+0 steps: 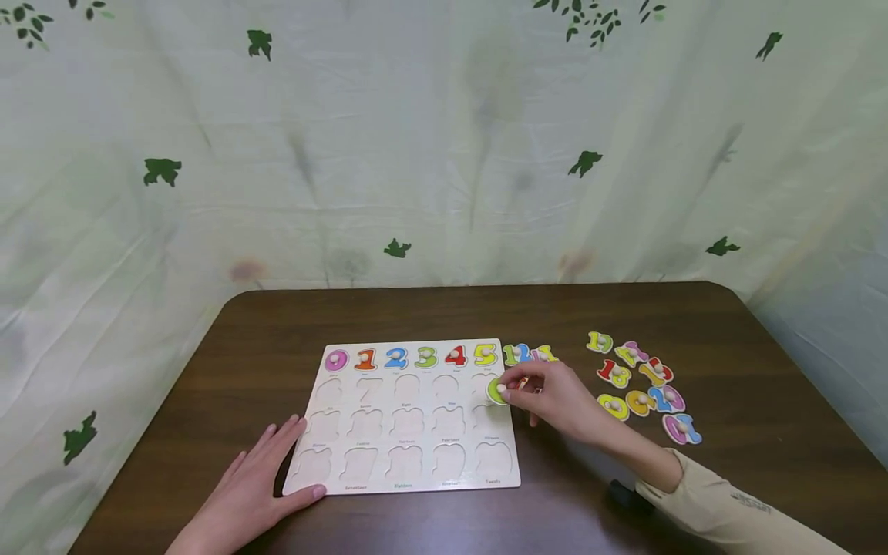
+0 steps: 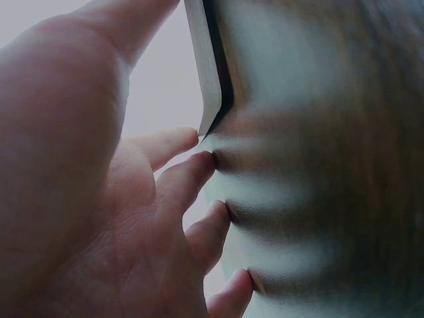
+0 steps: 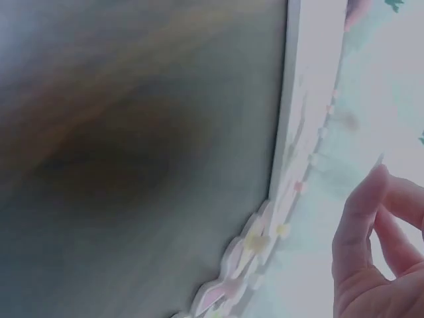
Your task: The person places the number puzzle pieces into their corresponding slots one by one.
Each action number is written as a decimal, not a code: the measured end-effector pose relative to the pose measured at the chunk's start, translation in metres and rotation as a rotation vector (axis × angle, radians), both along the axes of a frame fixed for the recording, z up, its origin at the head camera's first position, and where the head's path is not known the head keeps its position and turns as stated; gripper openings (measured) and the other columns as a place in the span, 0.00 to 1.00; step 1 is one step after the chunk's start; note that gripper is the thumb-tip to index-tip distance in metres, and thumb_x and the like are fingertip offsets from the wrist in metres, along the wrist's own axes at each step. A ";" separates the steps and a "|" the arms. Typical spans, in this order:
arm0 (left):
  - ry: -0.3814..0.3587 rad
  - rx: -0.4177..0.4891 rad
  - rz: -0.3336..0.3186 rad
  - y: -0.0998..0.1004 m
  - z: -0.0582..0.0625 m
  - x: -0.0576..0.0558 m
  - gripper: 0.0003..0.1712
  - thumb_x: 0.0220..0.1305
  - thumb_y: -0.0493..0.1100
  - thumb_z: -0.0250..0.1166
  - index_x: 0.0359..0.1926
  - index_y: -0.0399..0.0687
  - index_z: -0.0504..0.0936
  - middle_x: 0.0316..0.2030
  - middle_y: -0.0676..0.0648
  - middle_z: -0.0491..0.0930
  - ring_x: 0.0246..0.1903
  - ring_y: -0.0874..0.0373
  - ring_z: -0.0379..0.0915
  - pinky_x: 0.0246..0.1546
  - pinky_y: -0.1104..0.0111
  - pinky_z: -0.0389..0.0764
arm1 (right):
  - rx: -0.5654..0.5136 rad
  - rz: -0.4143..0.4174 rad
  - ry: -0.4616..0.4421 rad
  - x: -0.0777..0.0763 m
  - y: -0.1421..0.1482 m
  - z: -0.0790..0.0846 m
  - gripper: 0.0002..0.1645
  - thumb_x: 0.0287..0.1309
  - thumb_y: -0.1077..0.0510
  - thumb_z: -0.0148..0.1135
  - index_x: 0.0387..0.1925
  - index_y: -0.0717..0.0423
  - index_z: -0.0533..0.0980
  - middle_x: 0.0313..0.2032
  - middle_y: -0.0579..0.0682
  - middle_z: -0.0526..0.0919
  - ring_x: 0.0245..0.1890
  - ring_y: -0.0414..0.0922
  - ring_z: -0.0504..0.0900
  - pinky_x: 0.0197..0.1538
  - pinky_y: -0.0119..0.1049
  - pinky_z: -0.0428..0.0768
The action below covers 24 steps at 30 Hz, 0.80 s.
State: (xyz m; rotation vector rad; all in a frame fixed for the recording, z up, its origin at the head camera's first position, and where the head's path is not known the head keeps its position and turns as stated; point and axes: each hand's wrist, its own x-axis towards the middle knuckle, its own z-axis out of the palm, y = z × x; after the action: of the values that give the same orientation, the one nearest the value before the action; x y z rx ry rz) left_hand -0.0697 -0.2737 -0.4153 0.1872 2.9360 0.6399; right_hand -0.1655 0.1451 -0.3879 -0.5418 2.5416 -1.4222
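A white wooden number puzzle board (image 1: 426,393) lies flat on the table, its top row filled with knobbed pieces from 0 to 5. Rows of shallow recesses with small printed words lie below. My left hand (image 1: 243,493) rests at the board's left edge, fingers spread, its thumb at the lower left corner. In the left wrist view, the fingertips of that hand (image 2: 139,218) touch the table beside the board. My right hand (image 1: 562,401) pinches the knob of a round green number piece (image 1: 494,391) at the board's right edge. Its numeral is mostly hidden.
Several loose number pieces (image 1: 613,406) lie spread on the brown table (image 1: 749,401) to the right. More pieces (image 1: 516,354) lie against the board's upper right corner, partly behind my right hand. A patterned curtain (image 1: 444,154) hangs behind the table.
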 end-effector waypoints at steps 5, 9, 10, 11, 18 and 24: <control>-0.005 0.003 0.001 0.000 0.001 0.000 0.61 0.49 0.77 0.65 0.75 0.47 0.58 0.73 0.39 0.57 0.71 0.33 0.46 0.61 0.33 0.51 | -0.014 0.004 -0.002 -0.006 -0.014 -0.001 0.07 0.58 0.56 0.71 0.40 0.49 0.84 0.28 0.52 0.80 0.14 0.54 0.78 0.21 0.39 0.78; 0.007 -0.004 0.001 0.000 0.001 0.000 0.61 0.49 0.76 0.66 0.74 0.46 0.59 0.72 0.38 0.58 0.70 0.33 0.47 0.61 0.33 0.51 | -0.047 0.014 -0.009 -0.012 -0.026 -0.001 0.08 0.58 0.55 0.71 0.40 0.49 0.84 0.28 0.55 0.83 0.15 0.56 0.78 0.23 0.39 0.78; 0.010 -0.006 0.002 0.000 0.000 0.000 0.61 0.49 0.76 0.66 0.74 0.46 0.59 0.72 0.38 0.58 0.70 0.33 0.47 0.61 0.33 0.51 | -0.054 0.016 -0.010 -0.014 -0.029 0.000 0.08 0.58 0.55 0.71 0.40 0.49 0.84 0.29 0.56 0.83 0.15 0.56 0.79 0.24 0.39 0.78; 0.016 -0.007 0.000 0.000 0.000 0.001 0.61 0.49 0.75 0.66 0.74 0.46 0.60 0.72 0.38 0.58 0.70 0.33 0.48 0.61 0.33 0.52 | -0.065 0.019 -0.016 -0.015 -0.032 0.000 0.08 0.58 0.54 0.71 0.40 0.48 0.84 0.30 0.56 0.84 0.15 0.56 0.79 0.25 0.39 0.78; 0.004 0.001 0.004 -0.001 0.000 0.001 0.60 0.48 0.76 0.66 0.74 0.47 0.60 0.72 0.38 0.58 0.70 0.33 0.47 0.60 0.32 0.51 | -0.202 0.057 -0.124 -0.028 -0.053 -0.003 0.11 0.59 0.55 0.70 0.43 0.52 0.84 0.37 0.55 0.86 0.20 0.63 0.79 0.30 0.44 0.80; 0.038 0.008 -0.007 -0.001 0.002 0.002 0.57 0.49 0.73 0.68 0.72 0.47 0.63 0.72 0.38 0.59 0.70 0.32 0.50 0.59 0.32 0.53 | -0.248 0.075 -0.171 -0.035 -0.071 0.000 0.10 0.60 0.55 0.69 0.44 0.51 0.84 0.37 0.52 0.84 0.21 0.59 0.78 0.33 0.50 0.82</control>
State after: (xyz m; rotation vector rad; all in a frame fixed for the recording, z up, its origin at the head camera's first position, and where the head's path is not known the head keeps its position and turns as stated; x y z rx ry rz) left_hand -0.0678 -0.2748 -0.4129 0.2132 2.9676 0.6541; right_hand -0.2007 0.0739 -0.3883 -0.5212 2.2061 -1.6891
